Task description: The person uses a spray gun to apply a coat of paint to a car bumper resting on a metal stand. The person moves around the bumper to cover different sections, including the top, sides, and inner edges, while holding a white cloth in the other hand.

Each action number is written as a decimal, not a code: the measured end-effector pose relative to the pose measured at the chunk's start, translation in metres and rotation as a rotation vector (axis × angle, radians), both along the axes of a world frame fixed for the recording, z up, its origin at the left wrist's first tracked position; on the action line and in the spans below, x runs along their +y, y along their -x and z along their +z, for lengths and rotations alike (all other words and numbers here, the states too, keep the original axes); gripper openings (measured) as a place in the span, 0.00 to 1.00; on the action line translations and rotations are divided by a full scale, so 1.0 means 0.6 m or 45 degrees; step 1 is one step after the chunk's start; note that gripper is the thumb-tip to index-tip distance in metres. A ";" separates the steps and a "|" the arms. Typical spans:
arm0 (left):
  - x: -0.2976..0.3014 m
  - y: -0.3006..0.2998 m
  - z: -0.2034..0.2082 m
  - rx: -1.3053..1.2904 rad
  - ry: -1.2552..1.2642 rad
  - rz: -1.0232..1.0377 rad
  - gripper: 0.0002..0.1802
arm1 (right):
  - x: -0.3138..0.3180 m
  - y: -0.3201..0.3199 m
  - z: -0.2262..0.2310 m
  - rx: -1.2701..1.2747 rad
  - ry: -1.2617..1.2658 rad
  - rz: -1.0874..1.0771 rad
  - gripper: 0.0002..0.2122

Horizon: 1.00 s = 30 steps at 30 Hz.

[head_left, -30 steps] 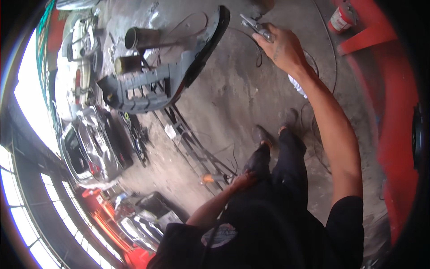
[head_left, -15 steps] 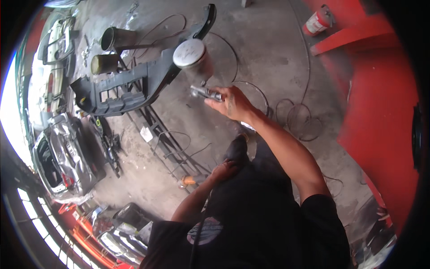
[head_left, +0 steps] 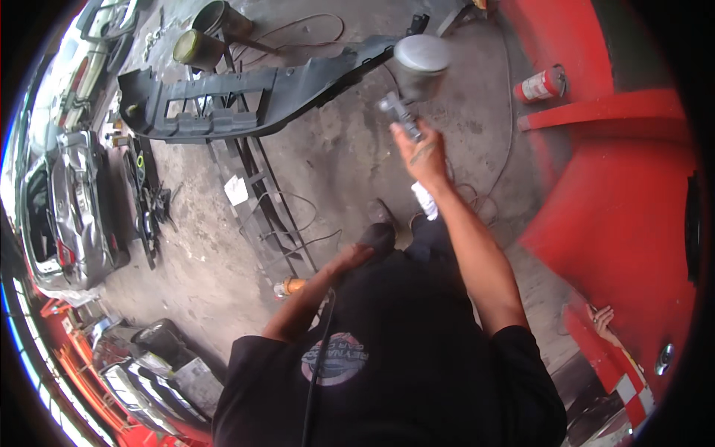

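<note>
My right hand (head_left: 423,153) is closed around the handle of a spray gun (head_left: 401,118), held out ahead of me with the arm stretched. On top of the gun sits a paint cup (head_left: 421,68) with a pale round lid. My left hand (head_left: 351,258) lies low by my left thigh, seemingly resting on the dark trousers with nothing visible in it; its fingers are dim. Ahead and to the left of the gun, a dark grey bumper (head_left: 223,104) rests across a long black metal stand (head_left: 257,175). The cup and the bumper's right end nearly overlap in view.
Two buckets, one dark (head_left: 222,22) and one yellowish (head_left: 198,51), stand behind the bumper. A fire extinguisher (head_left: 541,85) lies by red bodywork (head_left: 618,194) on the right, where another person's hand (head_left: 602,320) shows. Hoses (head_left: 497,171) cross the floor; damaged car parts (head_left: 74,208) line the left.
The spray gun has moved right and away from me, its nozzle end turned farther forward. My view has shifted, and another person's hand now shows by the red bodywork. My left hand remains by the thigh.
</note>
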<state>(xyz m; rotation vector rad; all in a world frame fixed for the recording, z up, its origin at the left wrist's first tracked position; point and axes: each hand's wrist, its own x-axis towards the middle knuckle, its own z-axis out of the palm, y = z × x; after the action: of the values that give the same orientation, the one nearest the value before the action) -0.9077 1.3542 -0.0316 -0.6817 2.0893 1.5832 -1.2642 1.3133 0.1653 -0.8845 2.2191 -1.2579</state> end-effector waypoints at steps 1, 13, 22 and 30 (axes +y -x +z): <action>-0.012 0.004 0.017 -0.032 -0.017 0.021 0.24 | -0.005 -0.028 0.003 0.044 -0.019 0.091 0.16; -0.088 -0.024 0.013 -0.089 -0.016 0.152 0.26 | 0.005 -0.126 0.045 -0.072 0.096 0.698 0.20; -0.082 -0.048 -0.035 -0.199 0.060 0.296 0.21 | 0.010 0.234 -0.013 0.203 -0.045 0.157 0.22; -0.035 0.013 -0.094 -0.228 0.054 0.298 0.15 | -0.016 0.495 0.076 0.130 -0.013 0.043 0.17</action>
<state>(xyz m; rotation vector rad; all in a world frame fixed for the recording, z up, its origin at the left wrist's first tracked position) -0.9157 1.3334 -0.0880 -1.0753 1.9745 1.5357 -1.5615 1.3036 0.2112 -0.9989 2.2767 -1.2103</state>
